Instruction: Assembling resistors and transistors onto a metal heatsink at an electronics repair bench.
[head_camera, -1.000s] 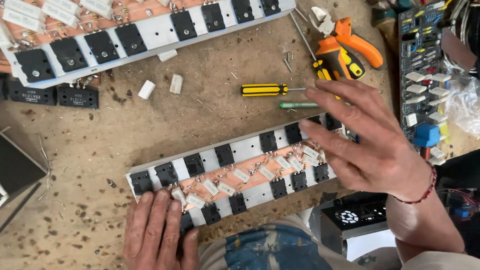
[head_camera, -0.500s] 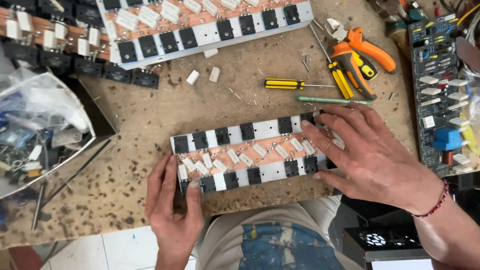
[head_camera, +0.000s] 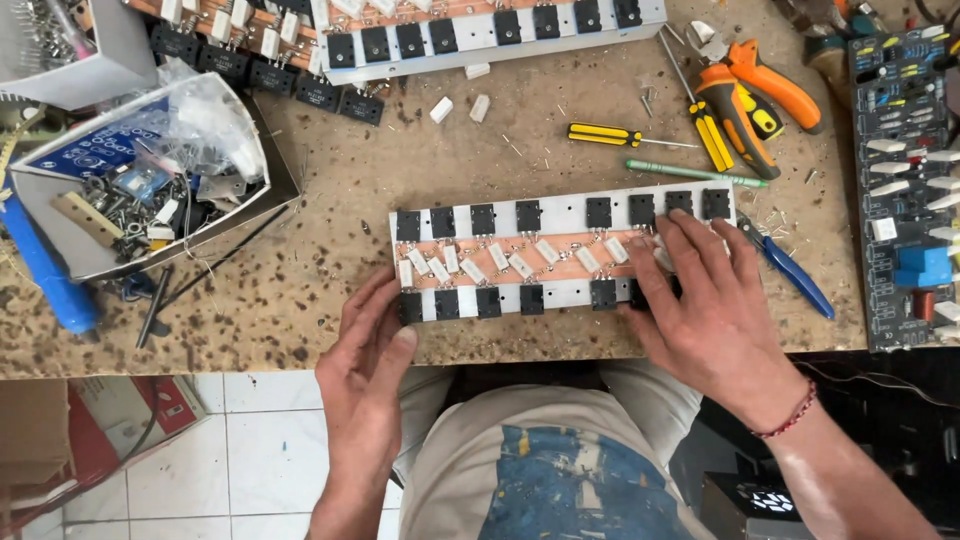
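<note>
The left hand (head_camera: 365, 375) is resting flat with fingers together, its thumb pressing the near left corner of the transistor board (head_camera: 560, 252). The right hand (head_camera: 715, 310) is lying spread wide over the board's right end, gripping nothing. The board is sitting between both hands at the near edge of the workbench (head_camera: 330, 250). Just right of the right hand, a blue-handled tool (head_camera: 795, 275) is lying. Beyond it, a green screwdriver (head_camera: 695, 174), a yellow screwdriver (head_camera: 612, 135) and orange pliers (head_camera: 745, 95) are resting.
</note>
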